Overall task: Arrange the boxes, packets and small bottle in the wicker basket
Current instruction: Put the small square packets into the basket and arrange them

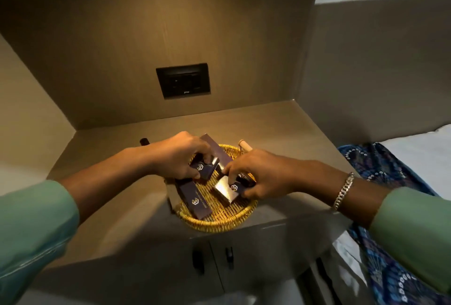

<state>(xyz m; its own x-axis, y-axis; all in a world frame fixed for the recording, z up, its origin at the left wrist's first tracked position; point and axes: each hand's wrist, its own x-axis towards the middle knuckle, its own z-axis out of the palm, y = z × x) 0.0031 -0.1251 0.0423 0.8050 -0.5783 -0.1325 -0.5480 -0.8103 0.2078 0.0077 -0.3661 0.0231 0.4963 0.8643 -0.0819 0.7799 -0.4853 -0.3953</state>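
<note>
A grey-brown counter fills a recessed niche, with a black socket plate set in the far wall. At the counter's near edge a round wicker basket is placed, its rim slightly overhanging the edge.

Four dark boxes with a hexagon logo are counted in the basket. A long box lies at the far side, its long axis running from far-left to near-right. A second long box lies at the near-left, its axis running far-left to near-right as well. Two small boxes are held above the weave. The first small box is pinched by the left hand, fingers closed on its far edge and thumb under its near side. The second small box, showing a shiny gold face, is gripped by the right hand, fingers curled around its right end.

The two small boxes lie just beside each other at the basket's middle, the left one farther, the right one nearer; each is nearest to the hand already on it.

A pale rolled item rests on the far-right rim. A dark cap, possibly the small bottle, is seen behind the left wrist, outside the basket. No packets can be told apart.
</note>
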